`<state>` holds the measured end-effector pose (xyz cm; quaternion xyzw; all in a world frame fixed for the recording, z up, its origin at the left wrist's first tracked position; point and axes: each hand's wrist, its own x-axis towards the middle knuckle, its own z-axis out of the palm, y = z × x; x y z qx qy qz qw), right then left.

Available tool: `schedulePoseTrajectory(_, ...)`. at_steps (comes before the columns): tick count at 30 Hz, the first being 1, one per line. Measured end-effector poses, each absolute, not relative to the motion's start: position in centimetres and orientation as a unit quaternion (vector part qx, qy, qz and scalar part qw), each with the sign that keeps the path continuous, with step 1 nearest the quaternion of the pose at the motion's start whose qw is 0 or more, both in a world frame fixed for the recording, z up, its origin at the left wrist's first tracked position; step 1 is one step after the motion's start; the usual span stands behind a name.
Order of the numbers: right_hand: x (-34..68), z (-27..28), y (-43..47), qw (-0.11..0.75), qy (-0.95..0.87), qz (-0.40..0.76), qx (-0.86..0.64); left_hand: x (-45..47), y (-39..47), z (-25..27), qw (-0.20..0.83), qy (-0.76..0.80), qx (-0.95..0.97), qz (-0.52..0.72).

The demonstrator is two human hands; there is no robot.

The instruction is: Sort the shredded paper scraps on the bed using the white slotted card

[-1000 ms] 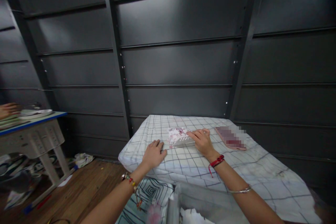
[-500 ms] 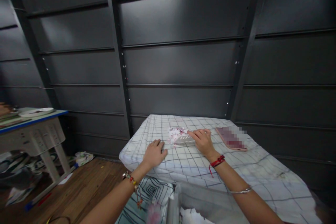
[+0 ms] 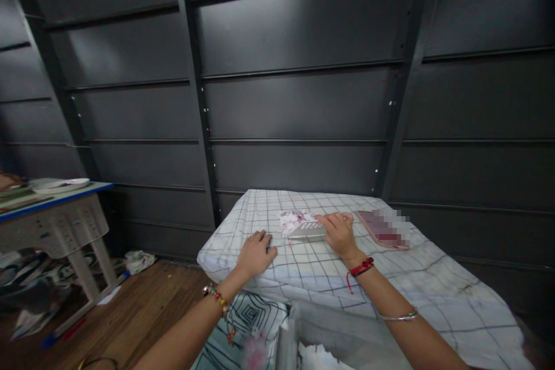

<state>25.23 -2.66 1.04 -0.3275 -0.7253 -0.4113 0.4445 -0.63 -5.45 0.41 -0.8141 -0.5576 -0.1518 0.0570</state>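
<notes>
A small white slotted basket (image 3: 313, 229) with pink-and-white crumpled pieces (image 3: 295, 221) in it stands on the checked cloth (image 3: 299, 266). At its right end is my right hand (image 3: 340, 236), fingers bent over the rim and closed on it; the thumb is partly hidden. My left hand (image 3: 256, 253) lies palm down on the cloth to the left of the basket, fingers loosely stretched, holding nothing. Right of my right hand lies a flat pink-edged thing (image 3: 377, 231) like a phone, partly blurred out by blocks.
Below my forearms stands a translucent grey bin (image 3: 342, 324) with torn white pieces (image 3: 323, 357) inside. Beside it are a patterned teal cloth (image 3: 249, 315) and a blurred pink fluffy thing (image 3: 255, 351). A blue-edged desk (image 3: 73, 208) is at left. A dark panelled wall (image 3: 295, 104) closes the back.
My right hand has shifted slightly right along the basket's rim, showing more of its slotted side. My left hand has stayed in place.
</notes>
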Motion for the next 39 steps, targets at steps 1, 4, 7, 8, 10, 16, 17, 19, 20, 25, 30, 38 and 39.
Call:
schedulePoseTrajectory(1,25.24,1.09,-2.69,0.444,-0.724,-0.411,-0.330,-0.62,-5.48,0.42,0.059,-0.557,-0.814,-0.152)
schedulePoseTrajectory(4,25.26,1.25,-2.82,0.441,-0.726,-0.410,-0.332,-0.59,-5.59,0.54,0.059,-0.558,-0.814,-0.150)
schedulePoseTrajectory(7,25.27,1.34,-2.93,0.437,-0.731,-0.408,-0.328,-0.54,-5.70,0.70,0.056,-0.561,-0.813,-0.147)
schedulePoseTrajectory(8,25.27,1.36,-2.96,0.436,-0.734,-0.408,-0.324,-0.53,-5.72,0.74,0.054,-0.562,-0.813,-0.146)
schedulePoseTrajectory(10,25.26,1.36,-3.00,0.437,-0.739,-0.406,-0.314,-0.53,-5.72,0.76,0.052,-0.562,-0.812,-0.148)
schedulePoseTrajectory(16,25.38,1.24,-2.95,0.442,-0.743,-0.404,-0.300,-0.60,-5.52,0.53,0.049,-0.561,-0.812,-0.156)
schedulePoseTrajectory(17,25.44,1.21,-2.91,0.443,-0.741,-0.404,-0.303,-0.61,-5.50,0.49,0.049,-0.561,-0.812,-0.156)
schedulePoseTrajectory(19,25.57,1.15,-2.81,0.443,-0.735,-0.405,-0.316,-0.62,-5.50,0.47,0.049,-0.560,-0.812,-0.156)
schedulePoseTrajectory(20,25.62,1.13,-2.76,0.442,-0.731,-0.405,-0.326,-0.62,-5.52,0.47,0.050,-0.560,-0.812,-0.155)
schedulePoseTrajectory(25,25.65,1.02,-2.57,0.429,-0.727,-0.406,-0.352,-0.59,-5.59,0.57,0.059,-0.563,-0.810,-0.151)
schedulePoseTrajectory(30,25.58,0.94,-2.50,0.413,-0.732,-0.404,-0.361,-0.63,-5.50,0.54,0.053,-0.559,-0.813,-0.155)
schedulePoseTrajectory(38,25.56,0.79,-2.41,0.402,-0.733,-0.403,-0.373,-0.66,-5.41,0.37,0.052,-0.562,-0.810,-0.159)
schedulePoseTrajectory(39,25.58,0.79,-2.40,0.402,-0.730,-0.403,-0.376,-0.66,-5.39,0.34,0.053,-0.562,-0.810,-0.159)
